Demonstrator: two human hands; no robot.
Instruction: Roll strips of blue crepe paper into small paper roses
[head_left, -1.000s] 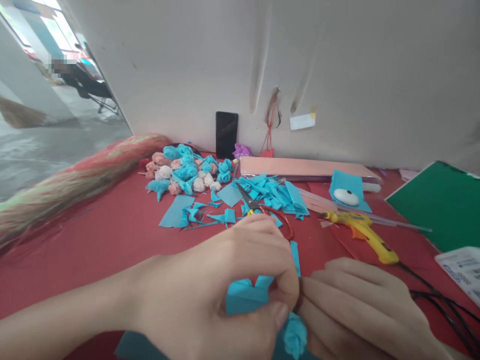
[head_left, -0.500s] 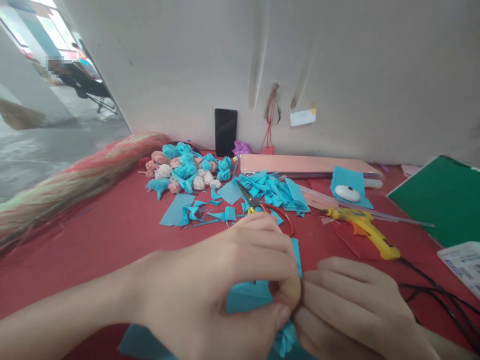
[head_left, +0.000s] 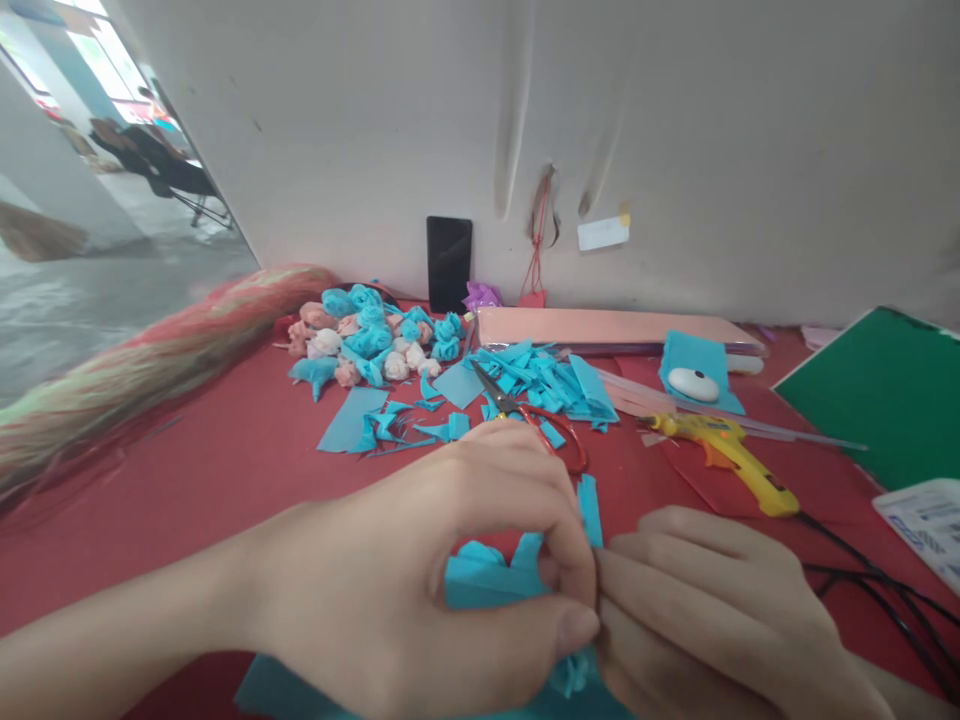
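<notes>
My left hand is closed in a pinch, thumb and forefinger meeting at the fingertips of my right hand. Ruffled blue crepe paper pokes out below the pinch, and the rest of it is covered by my fingers. My right hand is closed too, knuckles up, against the same paper. Under and behind my left hand lie flat blue paper sheets. Just past my left knuckles rest scissors with red handles, partly hidden, on a heap of cut blue paper strips.
Blue, pink and white paper flowers are piled at the back left. A yellow glue gun with a black cord lies at right, near a green board. A phone leans on the wall. A thick fibre bundle borders the left side.
My left thumb has shifted slightly up and right against my right fingers, and the gap inside the left pinch looks wider. The objects on the table have stayed put.
</notes>
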